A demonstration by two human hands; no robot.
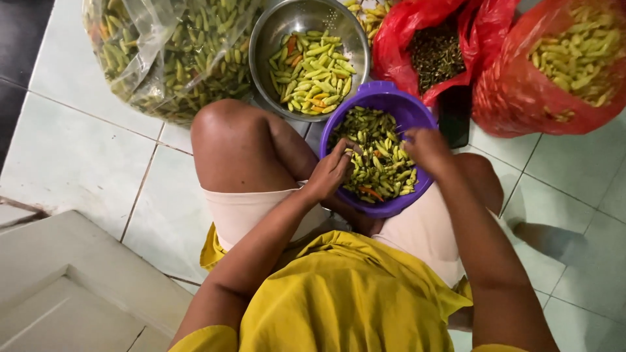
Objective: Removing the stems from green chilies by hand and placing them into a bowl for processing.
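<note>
Left hand (329,175): fingers curled narrow, tips pinching among small green chili peppers (378,156) in a round purple plastic bowl (417,114) resting on the lap between the knees. Right hand (427,148): knuckles up, fingers bent into the chilies; grip hidden, cannot tell what it holds. Both forearms angle inward. Beyond the bowl: steel colander (267,39) of chilies, clear plastic bag (143,39), red plastic bags (515,98).

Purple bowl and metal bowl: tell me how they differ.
The purple bowl sits between the person's knees with the left hand and right hand in it; the metal bowl stands untouched on the floor beyond. The purple bowl is plastic-looking and piled fuller; the metal bowl is shiny, with holes near its rim. Both hold mostly green chillies.
</note>
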